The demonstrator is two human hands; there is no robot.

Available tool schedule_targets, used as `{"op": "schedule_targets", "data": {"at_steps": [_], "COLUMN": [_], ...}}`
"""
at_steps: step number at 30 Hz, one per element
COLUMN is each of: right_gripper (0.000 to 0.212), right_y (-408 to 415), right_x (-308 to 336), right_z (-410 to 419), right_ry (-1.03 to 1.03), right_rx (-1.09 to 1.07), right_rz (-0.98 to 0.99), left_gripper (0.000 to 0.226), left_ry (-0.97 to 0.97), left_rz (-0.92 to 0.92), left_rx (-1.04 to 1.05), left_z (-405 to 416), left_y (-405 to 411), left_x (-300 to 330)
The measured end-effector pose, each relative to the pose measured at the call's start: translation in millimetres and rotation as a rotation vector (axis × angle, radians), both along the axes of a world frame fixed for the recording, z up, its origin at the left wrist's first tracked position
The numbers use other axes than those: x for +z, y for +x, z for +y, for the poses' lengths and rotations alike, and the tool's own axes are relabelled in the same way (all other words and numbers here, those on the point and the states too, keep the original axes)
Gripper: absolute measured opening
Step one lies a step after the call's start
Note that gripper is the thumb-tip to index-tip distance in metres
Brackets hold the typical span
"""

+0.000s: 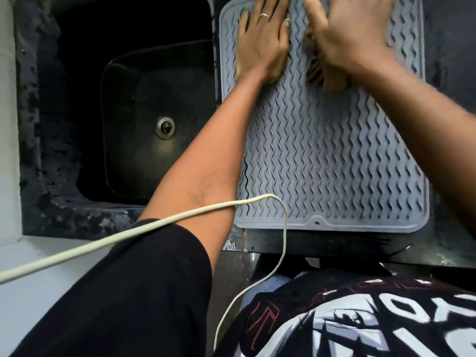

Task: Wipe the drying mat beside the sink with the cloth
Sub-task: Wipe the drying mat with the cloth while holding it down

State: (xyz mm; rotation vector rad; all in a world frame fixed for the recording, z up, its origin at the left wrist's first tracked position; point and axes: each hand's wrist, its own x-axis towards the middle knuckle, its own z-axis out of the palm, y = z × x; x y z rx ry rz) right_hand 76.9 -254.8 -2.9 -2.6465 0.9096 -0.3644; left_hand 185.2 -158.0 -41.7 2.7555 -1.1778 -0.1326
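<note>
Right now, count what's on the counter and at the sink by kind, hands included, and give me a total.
Hands: 2, left hand flat on the mat, right hand pressing the cloth
Drying mat: 1
Cloth: 1, mostly hidden
Sink: 1
Drain: 1
White cord: 1
Total: 7

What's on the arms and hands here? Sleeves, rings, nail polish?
Left hand: a thin silver ring on one finger and pale green nail polish. The left arm has a black sleeve pushed up near the elbow. Right hand is blurred; its forearm is bare, no sleeve visible.
</note>
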Motion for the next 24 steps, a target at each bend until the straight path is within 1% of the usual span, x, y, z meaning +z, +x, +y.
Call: {"op": "schedule_targets", "data": {"at_steps": [2, 5, 9, 15, 17, 18, 20, 21, 22, 24], "right_gripper": [0.061, 0.053, 0.04, 0.023, 0.02, 0.02, 0.021, 0.022, 0.025, 0.032], "right_y": [10.2, -5.4, -50.9, -129.6, -147.8, -151.2, -142.3, -131.0, -116.9, -82.4], "right_x": [-13.2, -23.2, -24.7, -17.6, -13.2, -10.4, -1.2, 3.9, 8.3, 14.1], "right_z": [0.3, 15.5, 43.8, 98.5, 109.1, 110.3, 102.3, 94.7, 85.1, 61.9], "right_ry": [0.006, -0.107, -0.156, -0.189, -0.139, -0.072, 0.144, 0.245, 0.3, 0.294], "right_rx": [0.034, 0.011, 0.028, 0.159, 0.211, 0.224, 0.194, 0.148, 0.081, -0.028], "right_rz": [0.061, 0.086, 0.083, 0.12, 0.153, 0.17, 0.143, 0.081, -0.008, -0.146], "left_gripper": [0.051, 0.049, 0.044, 0.049, 0.049, 0.049, 0.048, 0.047, 0.044, 0.035], "left_ry": [0.002, 0.025, 0.018, -0.025, -0.04, -0.042, -0.042, -0.049, -0.064, -0.101], "left_rz": [-0.006, -0.041, -0.059, -0.024, -0.014, -0.011, -0.023, -0.022, -0.014, -0.005], "left_rx": [0.001, 0.003, 0.001, -0.001, -0.01, -0.011, -0.008, -0.012, -0.011, 0.023], "left_z": [0.8, 1.4, 2.4, 1.7, 1.8, 1.8, 1.8, 2.5, 4.1, 9.2], "left_y": [-1.4, -1.5, -2.2, -0.1, 0.9, 1.0, -0.1, -0.6, -2.2, -5.1], "left_x": [0.1, 0.2, -1.6, -3.8, -2.4, -1.4, -2.0, -2.2, -3.3, -4.5]}}
